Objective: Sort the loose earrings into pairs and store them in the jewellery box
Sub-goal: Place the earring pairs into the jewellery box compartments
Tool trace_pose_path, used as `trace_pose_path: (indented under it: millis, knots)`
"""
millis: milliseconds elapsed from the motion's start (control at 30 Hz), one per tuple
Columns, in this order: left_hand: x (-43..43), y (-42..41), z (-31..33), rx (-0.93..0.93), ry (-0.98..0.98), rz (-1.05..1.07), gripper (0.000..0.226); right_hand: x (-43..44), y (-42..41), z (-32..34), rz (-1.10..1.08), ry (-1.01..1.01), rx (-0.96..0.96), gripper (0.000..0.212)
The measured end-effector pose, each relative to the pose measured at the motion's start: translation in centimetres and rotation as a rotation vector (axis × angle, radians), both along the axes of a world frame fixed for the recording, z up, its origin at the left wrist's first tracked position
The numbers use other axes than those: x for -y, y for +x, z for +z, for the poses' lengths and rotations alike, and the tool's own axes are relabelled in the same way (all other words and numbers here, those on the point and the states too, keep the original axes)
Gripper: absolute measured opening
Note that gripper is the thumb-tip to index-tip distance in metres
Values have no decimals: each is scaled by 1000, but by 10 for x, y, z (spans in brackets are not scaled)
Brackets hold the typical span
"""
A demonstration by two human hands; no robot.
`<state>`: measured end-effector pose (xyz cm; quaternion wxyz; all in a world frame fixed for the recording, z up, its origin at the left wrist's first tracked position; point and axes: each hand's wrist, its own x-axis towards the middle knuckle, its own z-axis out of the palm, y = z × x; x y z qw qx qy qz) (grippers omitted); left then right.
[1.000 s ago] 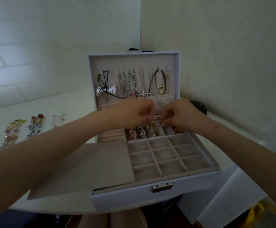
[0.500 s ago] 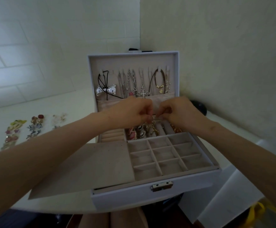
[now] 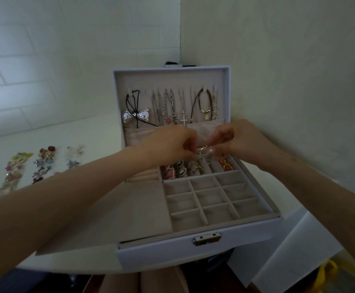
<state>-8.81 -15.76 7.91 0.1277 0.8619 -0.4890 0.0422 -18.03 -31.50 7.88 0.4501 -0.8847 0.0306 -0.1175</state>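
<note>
The right hand's fingers (image 3: 214,143) pinch a small silvery earring (image 3: 203,149) by its ring, and a fine drop hangs loose beneath it. The left hand's fingers (image 3: 188,145) are curled thumb to forefinger just at its 9 o'clock. Whether they nip a part of it is too small to tell.

The earring hangs just above the padded rolls (image 3: 206,166) at the back of the tray, where other earrings already sit. It looks near weightless, smooth and thin, so it should slip easily and its wire would bend under a hard squeeze. I would hold the stiff ring or post between two fingertips and leave the dangling part free, as it could snag on a neighbour.

The left hand (image 3: 170,144) and right hand (image 3: 235,140) meet over the open jewellery box (image 3: 161,248). At 6 o'clock from them is the grid of square compartments (image 3: 199,201), with nothing in them. At 12 o'clock, necklaces (image 3: 172,106) hang inside the raised lid (image 3: 168,80).

The loose earrings (image 3: 42,163) lie in rows on the worktop (image 3: 100,149), well apart at 9 o'clock of the box.
</note>
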Motion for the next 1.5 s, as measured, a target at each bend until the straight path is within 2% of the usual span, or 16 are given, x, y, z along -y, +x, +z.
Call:
trace_pose_path:
  millis: [100,267,567,733,900,1167,1367,1500]
  knots:
    - [0,-1,-6,71,118,-9,16,3,1,-3,15,3,-33,15]
    - [3,-5,-6,120,127,12,14,6,3,-8,16,-43,-46,10]
    - [3,-6,-6,153,105,19,14,2,8,-15,-51,-389,-60,18]
    - [3,-5,-7,144,100,10,13,3,7,-8,-39,-568,-95,3]
    - [3,-5,-7,165,88,5,13,1,10,-11,-5,-653,-100,5]
    - [-2,-2,-8,149,60,-31,14,3,10,-5,-19,-679,-83,5]
    - [-28,-3,3,139,-61,-38,10,-6,11,11,-46,-616,5,6]
    - [-59,-2,12,148,-122,-7,5,-35,12,24,55,-524,68,4]
